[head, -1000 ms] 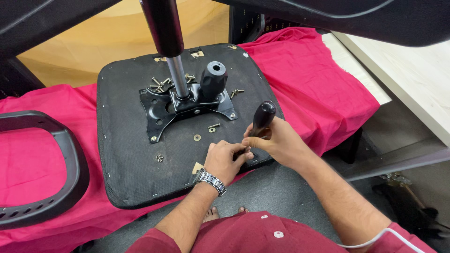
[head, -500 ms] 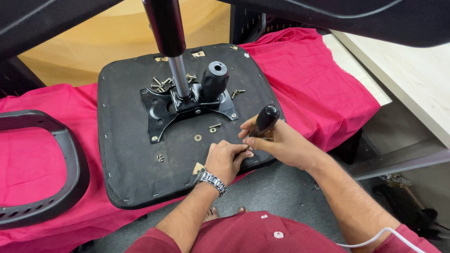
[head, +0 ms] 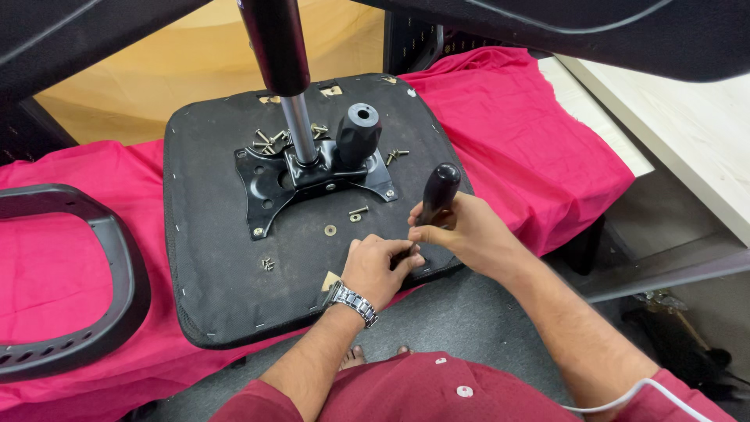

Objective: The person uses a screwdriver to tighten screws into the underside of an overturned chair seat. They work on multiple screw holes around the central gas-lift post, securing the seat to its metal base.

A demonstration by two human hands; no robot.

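Note:
An upturned black chair seat (head: 211, 234) lies on a pink cloth (head: 516, 117). A black metal mounting plate (head: 269, 184) with a gas cylinder (head: 297, 125) and a black knob (head: 358, 131) sits at its middle. My right hand (head: 469, 234) grips a black-handled screwdriver (head: 437, 191) held upright at the seat's near right edge. My left hand (head: 379, 270), a metal watch on its wrist, pinches around the tool's tip, which is hidden. Loose screws (head: 266, 141) and a washer (head: 330, 230) lie on the seat.
A black plastic armrest frame (head: 94, 312) rests on the cloth at the left. A pale table top (head: 687, 133) stands at the right. Dark chair parts (head: 547, 31) hang across the top. Grey carpet (head: 469, 320) lies under my arms.
The screwdriver handle has tilted slightly between frames while both hands stay at the seat's near right edge. Everything else is unmoved.

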